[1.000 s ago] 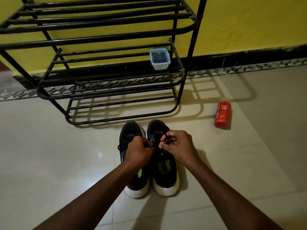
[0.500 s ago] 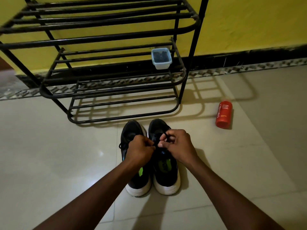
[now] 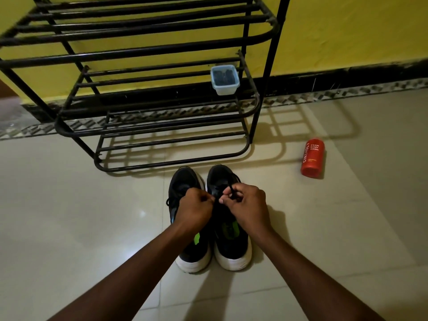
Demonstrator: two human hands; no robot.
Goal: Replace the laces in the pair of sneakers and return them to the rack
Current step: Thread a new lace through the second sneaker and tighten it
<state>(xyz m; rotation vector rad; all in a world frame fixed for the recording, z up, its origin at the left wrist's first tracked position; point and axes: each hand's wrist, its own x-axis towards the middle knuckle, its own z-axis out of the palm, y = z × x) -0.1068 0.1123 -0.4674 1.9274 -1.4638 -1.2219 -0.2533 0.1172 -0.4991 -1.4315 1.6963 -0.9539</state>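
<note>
I read this as a home, likely an entry or hallway corner. A black metal shoe rack (image 3: 148, 52) fills the upper left of the frame, against a yellow painted wall (image 3: 347, 31) with dark skirting (image 3: 347, 75). Glossy pale floor tiles (image 3: 69, 216) run across the lower frame. A red foam body wash bottle (image 3: 312, 158) lies at centre right, and a small plastic tub (image 3: 224, 81) sits on a rack shelf.

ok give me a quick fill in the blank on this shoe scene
The left hand and right hand work a black lace on the ____ sneaker. The tub sits on the rack, while both sneakers stand on the ____. The bottle near the rack is ____ in colour.
Missing words: right; floor; red.
</note>
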